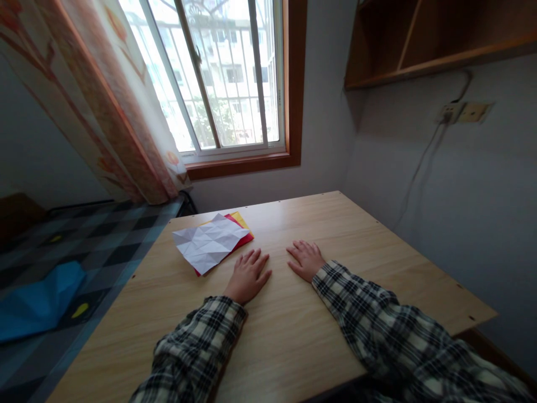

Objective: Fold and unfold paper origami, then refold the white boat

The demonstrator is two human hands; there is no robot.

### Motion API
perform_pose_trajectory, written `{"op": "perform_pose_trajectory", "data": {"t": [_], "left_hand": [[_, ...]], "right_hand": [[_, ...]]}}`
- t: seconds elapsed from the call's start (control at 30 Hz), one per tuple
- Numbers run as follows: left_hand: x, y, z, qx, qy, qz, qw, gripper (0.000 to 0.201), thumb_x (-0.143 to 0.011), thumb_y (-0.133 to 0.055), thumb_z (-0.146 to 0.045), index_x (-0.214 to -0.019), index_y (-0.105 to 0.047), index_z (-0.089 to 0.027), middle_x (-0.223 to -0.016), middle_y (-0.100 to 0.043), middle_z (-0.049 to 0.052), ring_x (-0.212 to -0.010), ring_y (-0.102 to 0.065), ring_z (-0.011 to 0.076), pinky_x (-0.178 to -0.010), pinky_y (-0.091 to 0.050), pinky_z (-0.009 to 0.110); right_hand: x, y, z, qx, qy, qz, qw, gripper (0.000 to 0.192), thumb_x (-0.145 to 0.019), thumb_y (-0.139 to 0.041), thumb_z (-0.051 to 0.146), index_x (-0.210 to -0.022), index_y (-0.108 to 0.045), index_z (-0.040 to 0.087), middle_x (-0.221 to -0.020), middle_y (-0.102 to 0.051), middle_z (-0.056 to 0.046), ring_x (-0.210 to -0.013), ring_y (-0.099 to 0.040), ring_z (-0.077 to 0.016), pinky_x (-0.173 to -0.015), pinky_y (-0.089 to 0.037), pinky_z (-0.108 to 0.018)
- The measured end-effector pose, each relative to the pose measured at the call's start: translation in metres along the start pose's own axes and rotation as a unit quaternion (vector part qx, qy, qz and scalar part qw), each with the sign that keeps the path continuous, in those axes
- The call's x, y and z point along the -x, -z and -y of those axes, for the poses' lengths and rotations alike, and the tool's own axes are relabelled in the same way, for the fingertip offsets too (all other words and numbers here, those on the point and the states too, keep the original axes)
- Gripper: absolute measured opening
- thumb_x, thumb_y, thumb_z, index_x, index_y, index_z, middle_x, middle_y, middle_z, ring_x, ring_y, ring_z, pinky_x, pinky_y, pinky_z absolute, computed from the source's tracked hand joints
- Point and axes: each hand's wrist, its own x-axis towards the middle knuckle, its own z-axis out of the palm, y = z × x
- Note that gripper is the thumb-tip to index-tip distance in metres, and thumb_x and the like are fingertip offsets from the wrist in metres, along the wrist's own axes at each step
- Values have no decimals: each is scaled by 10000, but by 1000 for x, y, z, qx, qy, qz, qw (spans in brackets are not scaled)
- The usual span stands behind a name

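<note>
My left hand lies palm down on the wooden table, its fingers spread and nothing in them. Just beyond its fingertips is a creased sheet of white paper. Under that sheet, red paper and yellow paper stick out at the right side; most of both is hidden. My right hand rests flat on the wood to the right, fingers apart and holding nothing. A gap of bare tabletop separates the two hands.
To the left stands a bed with a checked cover, with a folded blue sheet on it. A window and curtain are behind the table. A shelf and socket with a cord are on the right wall.
</note>
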Motion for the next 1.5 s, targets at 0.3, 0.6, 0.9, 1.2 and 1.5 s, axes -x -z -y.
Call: {"op": "perform_pose_trajectory", "data": {"t": [0.3, 0.6, 0.9, 1.2, 1.5], "left_hand": [[0, -1, 0, 5, -1, -8, 1000, 507, -936, -422, -489, -1370, -518, -246, -1479, -455, 110, -1379, -370, 310, -1128, -257, 540], [0, 0, 0, 1, -3, -2, 1000, 510, -941, -411, -493, -1372, -515, -240, -1477, -456, 111, -1379, -365, 307, -1129, -251, 529], [0, 1, -1, -2, -4, -2, 1000, 509, -941, -414, -493, -1372, -514, -240, -1477, -458, 111, -1378, -369, 309, -1127, -258, 532], [1, -2, 0, 15, -8, -22, 1000, 482, -927, -447, -475, -1336, -541, -236, -1449, -478, 115, -1357, -388, 305, -1128, -270, 532], [3, 18, -4, -9, 72, -181, 981, 305, -895, -492, -292, -1157, -608, -187, -1383, -460, 147, -1358, -345, 286, -1144, -280, 469]], "right_hand": [[0, 0, 0, 2, 4, -3, 1000, 540, -942, -379, 486, -1424, -450, 252, -1549, -348, -76, -1439, -251, -273, -1163, -106, -514], [0, 0, 0, 1, 2, -4, 1000, 534, -938, -397, 481, -1417, -456, 253, -1542, -358, -83, -1435, -259, -272, -1157, -115, -518], [0, 2, 1, 5, 2, 2, 1000, 535, -940, -390, 481, -1421, -451, 255, -1547, -349, -80, -1440, -248, -265, -1161, -106, -509], [0, 0, 0, 1, 0, -4, 1000, 531, -939, -392, 480, -1415, -459, 254, -1545, -354, -77, -1435, -259, -265, -1162, -102, -506], [1, 3, 1, -4, 0, 0, 1000, 532, -936, -400, 479, -1414, -463, 253, -1544, -357, -77, -1436, -263, -269, -1163, -113, -503]]}}
